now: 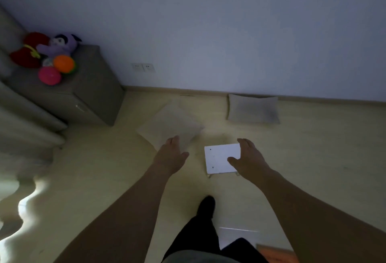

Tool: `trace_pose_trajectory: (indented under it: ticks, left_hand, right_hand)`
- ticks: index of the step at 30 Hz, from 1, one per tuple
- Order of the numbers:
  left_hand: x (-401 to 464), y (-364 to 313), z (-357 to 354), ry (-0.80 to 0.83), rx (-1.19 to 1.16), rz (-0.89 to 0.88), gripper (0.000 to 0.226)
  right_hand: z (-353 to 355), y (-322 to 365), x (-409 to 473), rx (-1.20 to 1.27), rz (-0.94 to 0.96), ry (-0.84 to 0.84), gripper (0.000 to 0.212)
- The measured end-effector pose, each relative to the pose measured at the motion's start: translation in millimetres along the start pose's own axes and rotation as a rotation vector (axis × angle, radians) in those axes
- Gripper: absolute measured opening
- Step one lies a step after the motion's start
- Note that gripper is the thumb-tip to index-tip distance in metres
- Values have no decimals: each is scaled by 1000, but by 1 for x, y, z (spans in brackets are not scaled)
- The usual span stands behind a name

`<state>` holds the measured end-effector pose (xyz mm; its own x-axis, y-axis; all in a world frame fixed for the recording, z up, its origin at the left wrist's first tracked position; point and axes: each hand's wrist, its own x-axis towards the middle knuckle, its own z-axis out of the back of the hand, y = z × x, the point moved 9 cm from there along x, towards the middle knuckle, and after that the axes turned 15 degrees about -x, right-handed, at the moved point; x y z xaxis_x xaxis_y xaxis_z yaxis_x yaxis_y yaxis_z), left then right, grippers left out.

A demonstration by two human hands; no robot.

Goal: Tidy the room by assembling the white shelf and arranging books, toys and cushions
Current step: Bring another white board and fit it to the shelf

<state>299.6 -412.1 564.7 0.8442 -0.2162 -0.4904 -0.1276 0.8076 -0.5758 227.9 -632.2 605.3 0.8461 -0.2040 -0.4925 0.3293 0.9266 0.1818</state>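
White panel lies on the floor; right hand and left hand, both spread and empty, must grasp it for shelf assembly.

We see a dim, bluish room; the only strong light spills in at the lower left, under the curtain, glaring on the floor. The frame is soft and grainy, and straight lines bow toward the edges.
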Motion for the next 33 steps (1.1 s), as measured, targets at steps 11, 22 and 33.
trace_pose_trajectory:
  ticks: [11, 22, 33]
  left_hand:
    - [100, -61, -65, -12, -110, 235, 72]
    - [246, 9, -217, -89, -281, 593, 85]
    - [335, 153, -381, -148, -329, 818, 108]
  right_hand:
    - [24, -96, 122, -38, -122, 125, 67]
    - [-141, -187, 306, 60, -338, 307, 65]
    - [-358, -272, 395, 168, -595, 386, 103]
